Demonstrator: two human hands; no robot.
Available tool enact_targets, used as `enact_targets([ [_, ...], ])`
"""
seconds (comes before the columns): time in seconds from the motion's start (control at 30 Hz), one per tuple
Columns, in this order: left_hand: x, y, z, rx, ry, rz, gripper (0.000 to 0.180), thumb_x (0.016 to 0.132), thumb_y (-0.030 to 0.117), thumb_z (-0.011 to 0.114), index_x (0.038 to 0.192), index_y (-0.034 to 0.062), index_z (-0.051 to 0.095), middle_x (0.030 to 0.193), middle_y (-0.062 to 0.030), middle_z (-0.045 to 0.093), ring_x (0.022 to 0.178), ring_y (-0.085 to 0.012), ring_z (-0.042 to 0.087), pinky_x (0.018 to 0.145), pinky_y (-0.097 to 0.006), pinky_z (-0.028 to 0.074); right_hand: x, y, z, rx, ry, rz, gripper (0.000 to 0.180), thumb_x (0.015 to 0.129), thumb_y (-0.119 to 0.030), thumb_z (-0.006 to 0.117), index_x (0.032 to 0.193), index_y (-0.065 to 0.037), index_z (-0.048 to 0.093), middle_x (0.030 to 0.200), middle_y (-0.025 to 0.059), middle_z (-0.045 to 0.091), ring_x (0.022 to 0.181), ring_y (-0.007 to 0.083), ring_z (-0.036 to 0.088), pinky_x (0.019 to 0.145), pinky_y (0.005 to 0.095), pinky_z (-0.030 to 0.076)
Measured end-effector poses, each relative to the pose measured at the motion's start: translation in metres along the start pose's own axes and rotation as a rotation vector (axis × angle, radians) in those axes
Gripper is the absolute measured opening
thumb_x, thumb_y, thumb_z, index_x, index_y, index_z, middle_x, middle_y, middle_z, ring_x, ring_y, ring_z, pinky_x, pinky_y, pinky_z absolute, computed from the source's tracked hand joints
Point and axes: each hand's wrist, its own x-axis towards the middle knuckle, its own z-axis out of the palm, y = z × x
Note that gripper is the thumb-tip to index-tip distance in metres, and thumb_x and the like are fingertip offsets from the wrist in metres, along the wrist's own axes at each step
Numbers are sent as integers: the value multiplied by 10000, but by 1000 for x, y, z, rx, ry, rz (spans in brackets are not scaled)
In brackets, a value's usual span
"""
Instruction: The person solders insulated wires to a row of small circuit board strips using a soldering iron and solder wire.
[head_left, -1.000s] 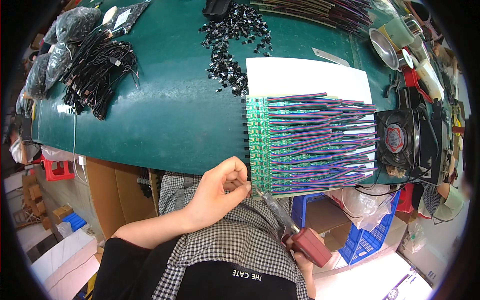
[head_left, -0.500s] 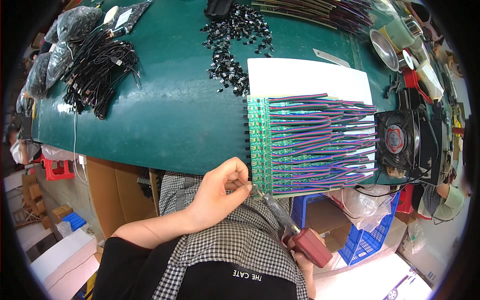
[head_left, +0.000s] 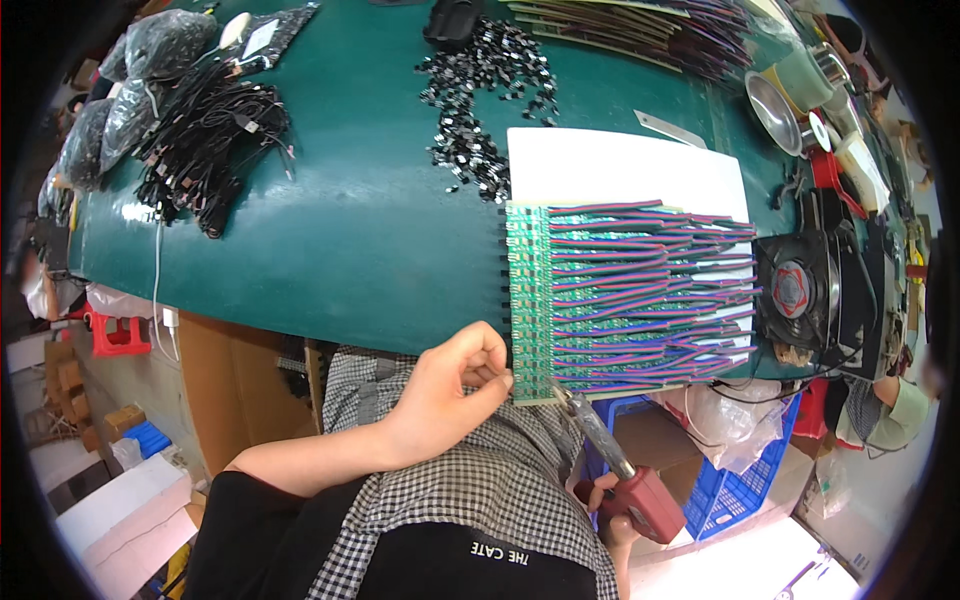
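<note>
The left hand (head_left: pixel 455 385) had thumb and forefinger pressed together at the near left corner of the boards (head_left: pixel 530 300), which lay on the table (head_left: pixel 350 180), whether pinching something I could not tell, while the right hand (head_left: pixel 617 527) gripped the iron (head_left: pixel 618 460).

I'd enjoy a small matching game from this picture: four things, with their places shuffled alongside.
Things
1. handheld tool
2. fan
3. white sheet
4. black cables

Places
A. partly under the circuit boards
B. beside the plastic bags
C. in the right hand
D. right of the circuit boards

Pairs: 1-C, 2-D, 3-A, 4-B
</note>
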Motion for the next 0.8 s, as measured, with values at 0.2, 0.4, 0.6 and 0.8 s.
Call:
enact_targets([
  [0.2,10,17,-16,212,-52,-32,177,842,-5,595,925,23,440,795,-42,590,780,-97,598,688,-257,492,-4,1,4,311,73,109,755,641,-570,759,972,80,565,813,94,584,533,168,519,456,279,387],
  [0.4,83,36,-67,751,411,334,229,785,59,651,970,2,530,757,-92,589,669,-189,582,636,-314,478,-2,4,3,318,29,110,745,663,-559,748,996,78,554,870,120,595,534,170,519,465,278,391],
  [0.6,112,47,-90,1101,347,512,118,760,41,657,850,-22,613,734,-119,598,654,-181,582,606,-300,460,-5,10,0,338,-64,77,744,683,-538,748,1075,46,506,918,121,594,537,174,517,480,273,396],
  [0.8,91,57,-87,473,189,166,131,791,7,567,890,-66,612,785,-139,666,704,-173,658,647,-271,519,-4,8,1,332,10,70,766,659,-574,752,1051,42,523,918,115,591,519,170,510,469,270,390],
])
